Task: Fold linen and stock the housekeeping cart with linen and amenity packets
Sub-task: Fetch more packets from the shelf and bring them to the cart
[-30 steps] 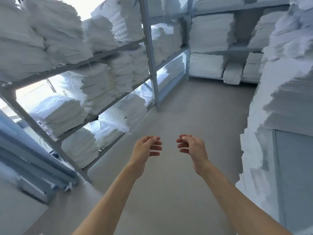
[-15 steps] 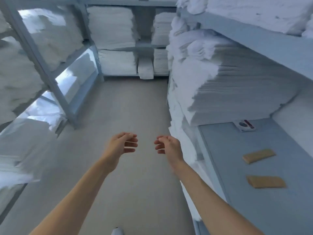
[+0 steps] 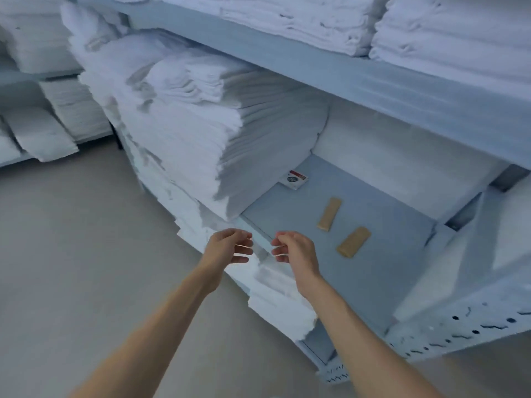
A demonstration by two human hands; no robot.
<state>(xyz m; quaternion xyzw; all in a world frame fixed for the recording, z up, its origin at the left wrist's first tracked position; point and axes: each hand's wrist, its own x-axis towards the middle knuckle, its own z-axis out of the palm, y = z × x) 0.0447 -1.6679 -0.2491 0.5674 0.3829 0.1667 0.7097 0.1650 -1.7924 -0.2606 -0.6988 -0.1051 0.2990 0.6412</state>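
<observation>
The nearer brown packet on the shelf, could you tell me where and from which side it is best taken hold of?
Pinch the nearer brown packet across its narrow width, over its two long edges, coming from above with the right hand. It lies flat on the shelf, apart from the other packet, with bare shelf around it.

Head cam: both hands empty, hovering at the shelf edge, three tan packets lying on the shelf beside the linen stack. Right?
Not quite. The head view shows two tan packets, not three: one farther back and one nearer the front. The rest holds: the left hand and right hand are empty at the shelf edge, with the linen stack beside the packets.
</observation>
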